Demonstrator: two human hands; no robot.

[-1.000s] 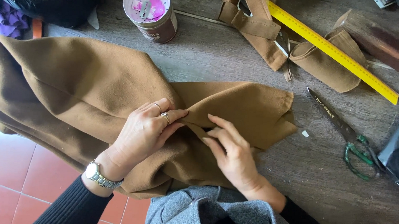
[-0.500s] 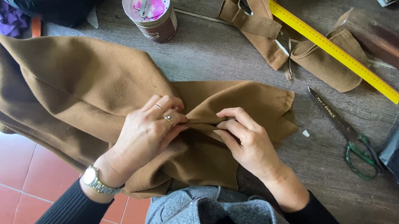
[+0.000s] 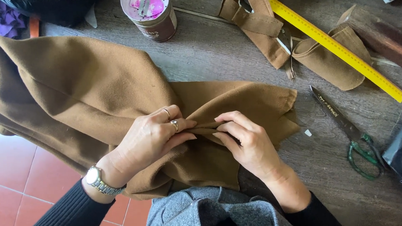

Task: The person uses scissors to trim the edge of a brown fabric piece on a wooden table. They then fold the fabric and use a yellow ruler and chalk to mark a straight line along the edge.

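The brown wool cloth (image 3: 89,90) lies spread over the grey wooden table (image 3: 216,50), its left part hanging past the edge above the red floor tiles (image 3: 16,177). Near its middle the left hand (image 3: 150,137) and the right hand (image 3: 246,142) meet, each with fingertips closed on a raised fold of the cloth between them. Beyond the cloth stands a round tin (image 3: 151,14) holding pink and white bits. Green-handled scissors (image 3: 348,134) lie to the right, below a yellow ruler (image 3: 337,48).

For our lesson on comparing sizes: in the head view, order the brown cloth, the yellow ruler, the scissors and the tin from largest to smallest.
1. Brown cloth
2. Yellow ruler
3. Scissors
4. Tin, though the picture's top edge cuts it off
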